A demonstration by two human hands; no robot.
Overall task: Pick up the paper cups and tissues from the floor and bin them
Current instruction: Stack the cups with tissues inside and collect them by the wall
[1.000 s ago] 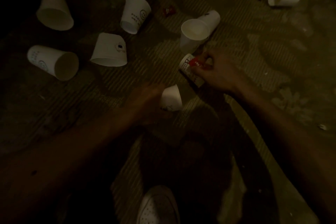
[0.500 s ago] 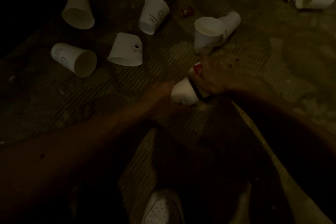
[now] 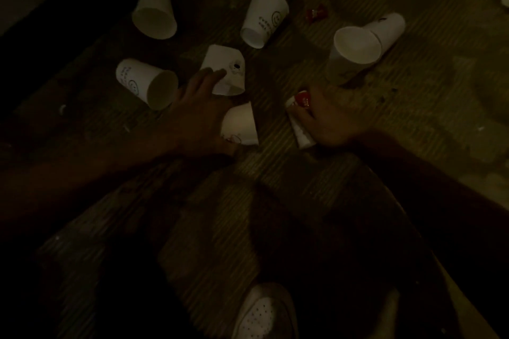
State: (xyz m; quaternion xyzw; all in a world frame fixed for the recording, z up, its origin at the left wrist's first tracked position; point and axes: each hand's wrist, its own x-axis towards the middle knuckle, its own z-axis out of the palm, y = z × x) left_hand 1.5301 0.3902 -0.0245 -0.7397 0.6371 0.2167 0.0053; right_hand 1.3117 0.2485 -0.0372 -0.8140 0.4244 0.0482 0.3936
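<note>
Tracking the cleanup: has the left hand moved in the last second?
Yes. The left hand reached forward to the flattened cup; its fingertips now overlap it.

The left hand [image 3: 197,115] has stretched farther out and to the left. Its fingertips [image 3: 217,74] now seem, in the dim light, to touch the tipped cup with the black dot [image 3: 228,63]. The small cup [image 3: 240,124] now lies beside its thumb side, and a gap has opened between that cup and the right hand [image 3: 330,115] gripping the red-marked cup [image 3: 300,129].
</note>
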